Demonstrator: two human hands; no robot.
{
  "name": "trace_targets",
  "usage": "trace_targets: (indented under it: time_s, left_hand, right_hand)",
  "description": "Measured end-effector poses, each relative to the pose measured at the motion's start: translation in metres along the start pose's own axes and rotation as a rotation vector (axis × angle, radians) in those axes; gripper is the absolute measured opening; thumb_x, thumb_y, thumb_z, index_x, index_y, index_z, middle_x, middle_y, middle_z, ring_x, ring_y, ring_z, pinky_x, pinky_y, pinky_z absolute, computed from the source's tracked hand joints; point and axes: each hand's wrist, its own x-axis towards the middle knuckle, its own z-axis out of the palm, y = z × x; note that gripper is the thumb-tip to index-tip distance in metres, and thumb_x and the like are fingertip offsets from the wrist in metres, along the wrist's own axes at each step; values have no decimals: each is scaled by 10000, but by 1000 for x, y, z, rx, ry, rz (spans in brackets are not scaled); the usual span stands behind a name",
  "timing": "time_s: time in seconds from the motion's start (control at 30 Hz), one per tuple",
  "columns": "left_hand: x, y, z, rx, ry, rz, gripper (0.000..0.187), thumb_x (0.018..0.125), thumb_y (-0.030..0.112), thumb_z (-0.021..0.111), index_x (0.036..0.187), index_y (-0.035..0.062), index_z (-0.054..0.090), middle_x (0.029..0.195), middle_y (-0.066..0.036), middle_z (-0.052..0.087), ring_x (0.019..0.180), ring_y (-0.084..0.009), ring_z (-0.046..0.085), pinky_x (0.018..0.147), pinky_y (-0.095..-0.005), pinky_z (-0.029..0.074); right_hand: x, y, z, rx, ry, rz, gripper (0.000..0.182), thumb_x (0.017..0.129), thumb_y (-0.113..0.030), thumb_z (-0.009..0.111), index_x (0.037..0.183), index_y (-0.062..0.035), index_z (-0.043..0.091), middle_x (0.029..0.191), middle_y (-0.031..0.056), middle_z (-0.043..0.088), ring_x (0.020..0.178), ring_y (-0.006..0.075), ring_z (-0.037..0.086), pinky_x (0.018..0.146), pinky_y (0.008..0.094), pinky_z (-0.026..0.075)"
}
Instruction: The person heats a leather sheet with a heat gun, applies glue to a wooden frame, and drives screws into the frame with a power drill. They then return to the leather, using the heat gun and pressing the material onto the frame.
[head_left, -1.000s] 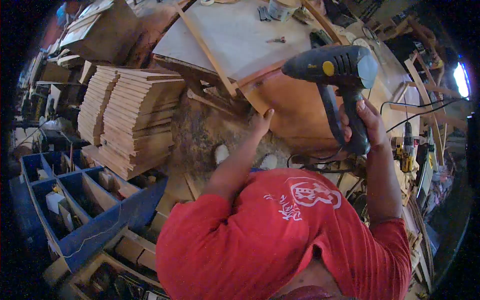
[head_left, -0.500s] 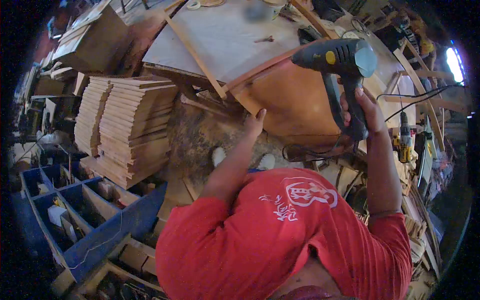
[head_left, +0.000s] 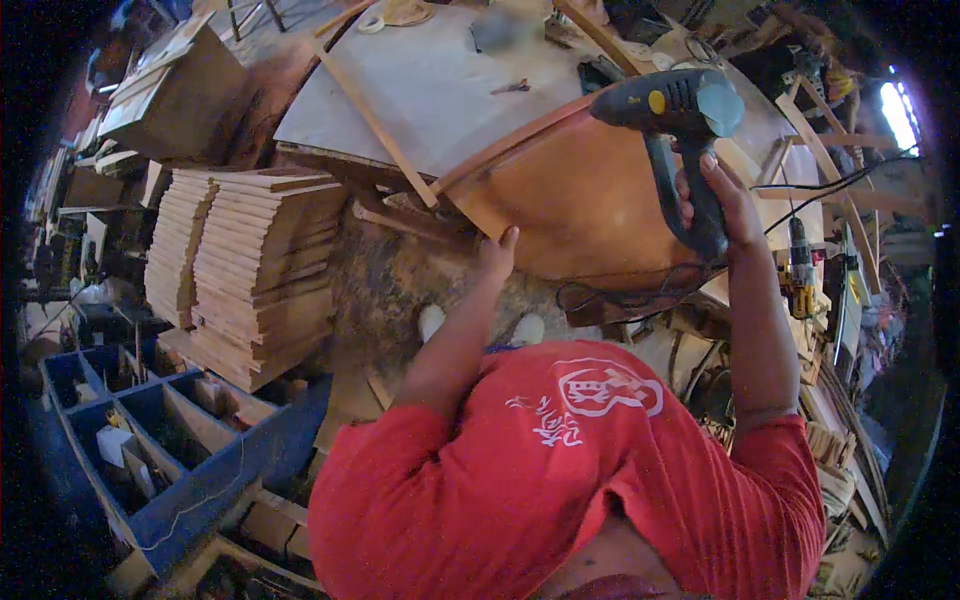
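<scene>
My right hand [head_left: 726,205] is wrapped around the handle of a dark heat gun [head_left: 668,104] with a yellow button, its nozzle pointing left over the far edge of a glossy orange-brown panel [head_left: 570,200]. My left hand [head_left: 497,252] grips the near left corner of that panel, thumb on top and the other fingers mostly hidden. A dark cord [head_left: 640,290] hangs along the panel's near side. Behind the panel lies a pale board [head_left: 420,90], crossed on its left by a narrow wooden strip [head_left: 375,120].
Stacked wooden boards [head_left: 265,265] stand on the left, above a blue divided box [head_left: 215,480]. A yellow drill [head_left: 802,270] hangs at the right near wooden frames [head_left: 835,180]. A small pair of pliers or scissors [head_left: 511,87] rests on the pale board. Wood scraps lie below right.
The view has shifted slightly, so things sit a little further left. My right hand keeps hold of the heat gun and my left hand stays at the panel's corner.
</scene>
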Motion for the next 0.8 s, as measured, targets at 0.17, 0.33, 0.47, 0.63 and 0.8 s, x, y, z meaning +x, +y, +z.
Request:
trace_targets:
  time_s: [0.17, 0.33, 0.47, 0.63, 0.8]
  left_hand:
    - [0, 3, -5, -97, -111, -147, 731, 785, 651, 519, 1154, 23, 574, 1169, -188, 580, 1121, -386, 494, 985, -467, 341]
    - [-4, 24, -18, -64, -152, -202, 771, 795, 643, 513, 1232, 8, 505, 1244, -199, 527, 1163, -374, 473, 973, -445, 372]
    - [-5, 17, -13, -52, -119, -156, 731, 824, 596, 515, 1244, -2, 484, 1241, -198, 529, 1144, -374, 489, 953, -432, 392]
    - [2, -7, -4, -62, -87, -27, 551, 860, 461, 545, 1162, 0, 540, 1161, -199, 573, 1073, -374, 528, 896, -429, 416]
    - [-4, 16, -15, -8, -105, -59, 482, 866, 403, 563, 1112, -12, 567, 1123, -215, 584, 1037, -374, 542, 868, -422, 425]
  right_hand:
    - [9, -1, -9, 6, 56, 34, 338, 893, -333, 565, 1106, -80, 497, 725, 28, 577, 497, 115, 545, 457, 242, 481]
    - [18, -5, -17, -55, 38, -41, 362, 916, -367, 513, 1121, -71, 482, 740, 38, 553, 523, 115, 542, 466, 244, 479]
    - [22, -11, -18, -21, 51, -43, 391, 927, -401, 482, 1120, -62, 460, 758, 46, 538, 552, 112, 546, 471, 254, 493]
    - [32, -12, -25, -49, 65, -77, 399, 920, -415, 490, 1106, -62, 475, 745, 42, 549, 538, 110, 550, 464, 254, 497]
    - [43, -14, -33, -53, 210, -73, 322, 898, -390, 550, 1057, -111, 531, 712, 20, 564, 511, 117, 539, 441, 257, 454]
